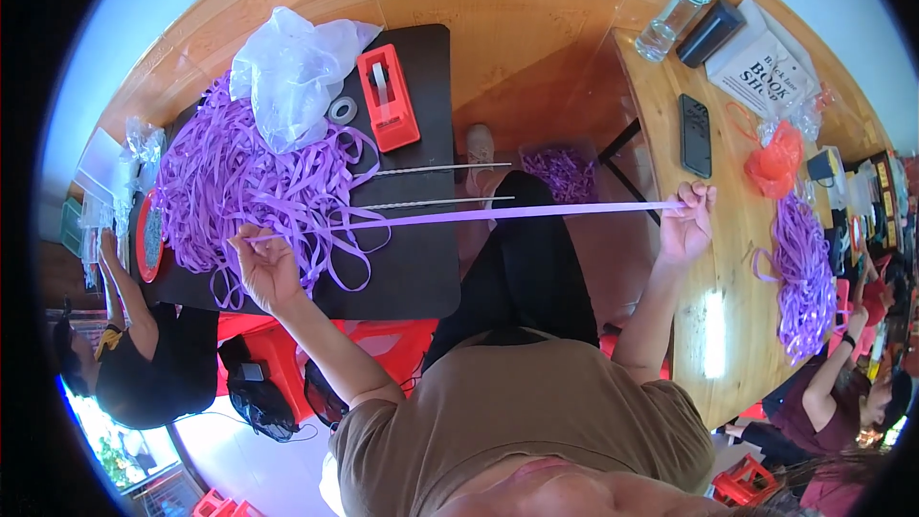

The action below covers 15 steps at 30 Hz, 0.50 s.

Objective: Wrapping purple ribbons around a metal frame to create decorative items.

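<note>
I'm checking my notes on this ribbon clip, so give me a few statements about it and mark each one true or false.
1. Both hands, left hand and right hand, hold one purple ribbon strip stretched between them. True.
2. The tape dispenser is blue. False: it is red.
3. A ribbon pile lies on the dark table. True.
4. The phone lies on the dark table. False: it lies on the wooden table.
</note>
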Motion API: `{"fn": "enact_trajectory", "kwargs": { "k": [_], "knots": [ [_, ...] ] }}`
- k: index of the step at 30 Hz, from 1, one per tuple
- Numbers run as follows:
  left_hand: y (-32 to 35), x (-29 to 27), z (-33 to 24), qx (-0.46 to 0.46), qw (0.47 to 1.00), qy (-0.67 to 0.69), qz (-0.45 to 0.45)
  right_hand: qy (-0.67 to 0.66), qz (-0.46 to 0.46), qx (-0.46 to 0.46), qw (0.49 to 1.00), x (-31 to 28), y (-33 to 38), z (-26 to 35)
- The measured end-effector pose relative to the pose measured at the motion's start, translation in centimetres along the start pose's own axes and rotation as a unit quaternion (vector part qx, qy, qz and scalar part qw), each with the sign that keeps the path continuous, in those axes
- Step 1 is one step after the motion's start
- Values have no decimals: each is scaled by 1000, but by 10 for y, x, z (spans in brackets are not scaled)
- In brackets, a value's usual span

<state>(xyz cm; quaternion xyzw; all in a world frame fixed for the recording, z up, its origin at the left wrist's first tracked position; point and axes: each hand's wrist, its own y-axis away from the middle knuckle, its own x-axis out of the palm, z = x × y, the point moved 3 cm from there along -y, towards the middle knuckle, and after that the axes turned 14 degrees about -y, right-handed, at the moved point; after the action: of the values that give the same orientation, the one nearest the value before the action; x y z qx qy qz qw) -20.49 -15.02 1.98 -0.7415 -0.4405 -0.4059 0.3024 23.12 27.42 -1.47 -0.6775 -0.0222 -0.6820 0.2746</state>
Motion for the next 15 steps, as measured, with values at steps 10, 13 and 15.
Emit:
{"fn": "enact_trajectory", "kwargs": {
  "k": [10,13,15],
  "knots": [
    [-2,-20,-1,3,999,-21,-40,-1,-5,3,1000,-1,1,0],
    [-2,-31,-2,22,995,-65,-66,6,0,1,1000,-2,3,2],
    [-1,-29,-1,48,991,-100,-73,5,1,1,1000,-2,3,3]
  ]
}}
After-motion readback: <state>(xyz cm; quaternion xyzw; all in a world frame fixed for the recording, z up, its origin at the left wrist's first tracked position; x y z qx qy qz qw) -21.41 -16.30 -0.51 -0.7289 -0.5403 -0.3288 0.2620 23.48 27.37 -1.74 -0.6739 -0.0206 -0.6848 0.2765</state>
